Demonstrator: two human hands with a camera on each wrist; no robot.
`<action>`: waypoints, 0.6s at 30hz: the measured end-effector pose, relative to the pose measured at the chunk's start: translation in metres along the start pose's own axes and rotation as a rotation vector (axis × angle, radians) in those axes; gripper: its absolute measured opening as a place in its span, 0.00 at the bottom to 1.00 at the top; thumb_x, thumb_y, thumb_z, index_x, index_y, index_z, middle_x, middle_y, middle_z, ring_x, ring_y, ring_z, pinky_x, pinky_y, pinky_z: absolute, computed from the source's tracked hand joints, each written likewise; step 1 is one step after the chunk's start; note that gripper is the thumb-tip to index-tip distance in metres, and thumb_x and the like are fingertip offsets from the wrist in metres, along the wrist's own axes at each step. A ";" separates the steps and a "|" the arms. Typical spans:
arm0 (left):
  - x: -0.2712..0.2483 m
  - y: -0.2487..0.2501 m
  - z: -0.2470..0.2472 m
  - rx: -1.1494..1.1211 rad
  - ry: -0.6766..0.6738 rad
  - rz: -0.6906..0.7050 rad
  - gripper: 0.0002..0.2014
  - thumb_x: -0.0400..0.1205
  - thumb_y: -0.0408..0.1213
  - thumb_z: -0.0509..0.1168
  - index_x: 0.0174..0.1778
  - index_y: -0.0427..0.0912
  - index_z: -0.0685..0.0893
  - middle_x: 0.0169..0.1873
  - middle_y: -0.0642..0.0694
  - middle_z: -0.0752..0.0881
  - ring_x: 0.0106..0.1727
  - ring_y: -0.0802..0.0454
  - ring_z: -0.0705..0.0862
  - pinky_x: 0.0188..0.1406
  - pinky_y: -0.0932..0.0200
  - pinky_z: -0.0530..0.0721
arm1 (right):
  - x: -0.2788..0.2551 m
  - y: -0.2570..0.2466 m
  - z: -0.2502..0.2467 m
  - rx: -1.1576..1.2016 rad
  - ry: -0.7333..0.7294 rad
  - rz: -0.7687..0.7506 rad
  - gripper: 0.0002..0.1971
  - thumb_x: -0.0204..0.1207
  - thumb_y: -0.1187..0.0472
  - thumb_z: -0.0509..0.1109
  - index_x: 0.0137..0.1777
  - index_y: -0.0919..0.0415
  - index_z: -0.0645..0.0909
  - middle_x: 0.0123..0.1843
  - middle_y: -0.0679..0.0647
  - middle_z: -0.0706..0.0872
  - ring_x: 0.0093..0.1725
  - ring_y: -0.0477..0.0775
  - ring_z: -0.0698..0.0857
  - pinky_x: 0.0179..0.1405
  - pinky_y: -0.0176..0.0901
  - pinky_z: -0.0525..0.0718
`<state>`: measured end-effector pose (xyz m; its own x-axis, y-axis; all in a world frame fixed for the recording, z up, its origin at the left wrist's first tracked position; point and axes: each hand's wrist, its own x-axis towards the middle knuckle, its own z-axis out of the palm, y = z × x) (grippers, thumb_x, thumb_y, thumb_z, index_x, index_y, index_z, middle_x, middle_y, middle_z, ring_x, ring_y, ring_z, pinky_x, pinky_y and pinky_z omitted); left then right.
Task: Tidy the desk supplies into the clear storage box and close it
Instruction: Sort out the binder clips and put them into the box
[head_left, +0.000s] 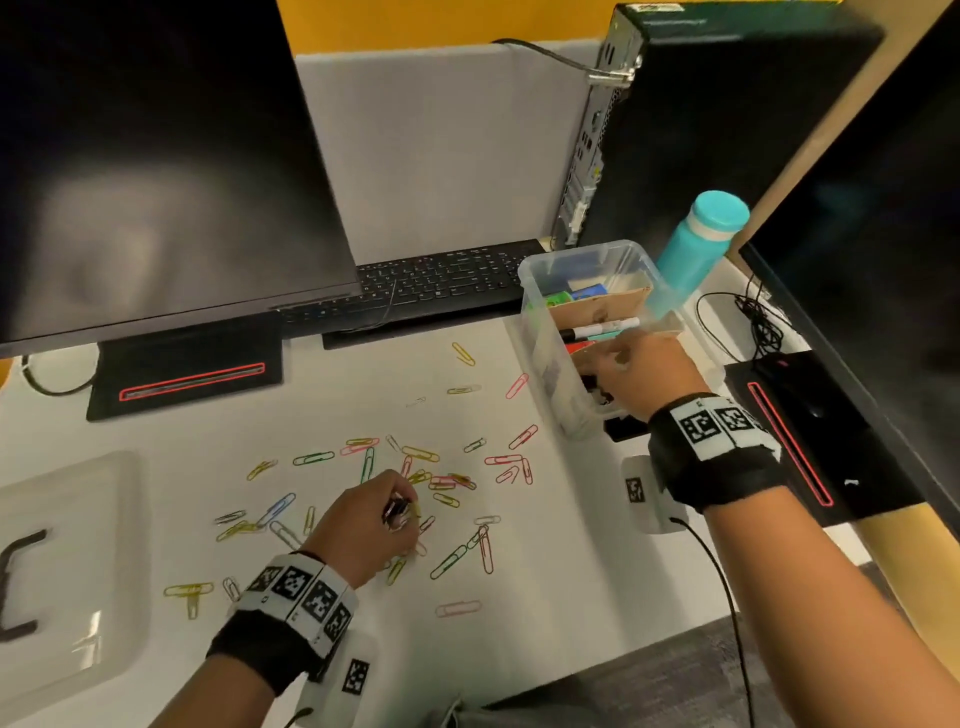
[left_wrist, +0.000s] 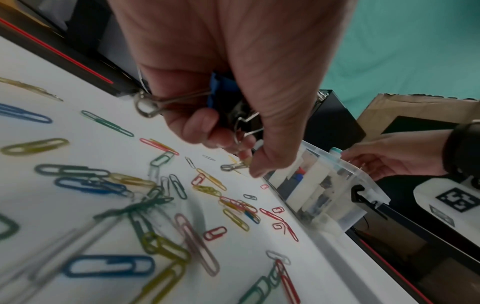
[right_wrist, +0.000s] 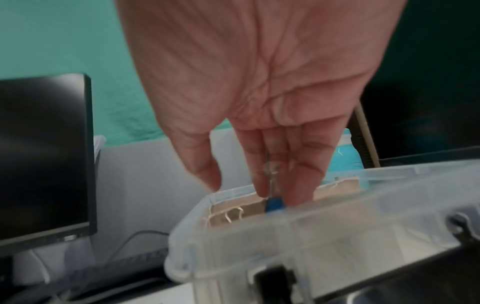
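Note:
Several coloured paper clips (head_left: 418, 453) (left_wrist: 107, 266) lie scattered over the white desk. My left hand (head_left: 405, 519) (left_wrist: 246, 162) hovers low over them, its fingers curled round a bunch of binder clips (head_left: 396, 513) (left_wrist: 223, 90), blue and black with wire handles. Its fingertips touch a paper clip (left_wrist: 232, 166). The clear storage box (head_left: 550, 374) (left_wrist: 337, 205) (right_wrist: 311, 211) stands open at the right, with markers and cardboard inside. My right hand (head_left: 618, 358) (right_wrist: 259, 191) reaches into it, a blue binder clip (right_wrist: 274, 204) pinched between its straight fingers.
The box's clear lid (head_left: 78, 545) lies at the desk's left edge. A keyboard (head_left: 441, 280), two monitors on black bases (head_left: 187, 374), a PC tower (head_left: 701, 130) and a teal bottle (head_left: 696, 244) ring the work area. Cables (head_left: 758, 322) trail right of the box.

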<state>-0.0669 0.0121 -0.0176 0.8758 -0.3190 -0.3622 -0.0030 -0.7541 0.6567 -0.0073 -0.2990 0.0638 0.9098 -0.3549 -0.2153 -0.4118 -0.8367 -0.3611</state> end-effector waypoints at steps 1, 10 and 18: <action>0.000 0.003 0.004 -0.003 0.001 -0.001 0.09 0.75 0.38 0.70 0.48 0.50 0.79 0.38 0.57 0.84 0.38 0.64 0.81 0.35 0.72 0.75 | -0.002 0.006 -0.002 0.062 0.055 -0.042 0.14 0.79 0.55 0.61 0.58 0.60 0.81 0.53 0.60 0.87 0.51 0.60 0.85 0.49 0.45 0.80; 0.040 0.122 0.003 0.082 -0.004 0.212 0.10 0.76 0.38 0.67 0.51 0.51 0.78 0.42 0.54 0.83 0.41 0.56 0.83 0.41 0.59 0.84 | 0.012 0.097 0.030 0.085 0.454 -0.163 0.22 0.78 0.62 0.61 0.72 0.66 0.71 0.75 0.63 0.72 0.75 0.63 0.68 0.77 0.52 0.65; 0.129 0.239 0.031 0.646 -0.072 0.378 0.14 0.78 0.36 0.64 0.59 0.40 0.80 0.54 0.41 0.85 0.55 0.41 0.84 0.47 0.54 0.79 | 0.018 0.105 0.055 0.172 0.451 -0.135 0.27 0.82 0.61 0.54 0.80 0.70 0.58 0.82 0.62 0.61 0.83 0.60 0.56 0.82 0.46 0.53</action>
<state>0.0307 -0.2269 0.0722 0.7255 -0.6428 -0.2458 -0.5990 -0.7657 0.2344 -0.0372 -0.3703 -0.0274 0.8717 -0.4253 0.2435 -0.2573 -0.8200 -0.5112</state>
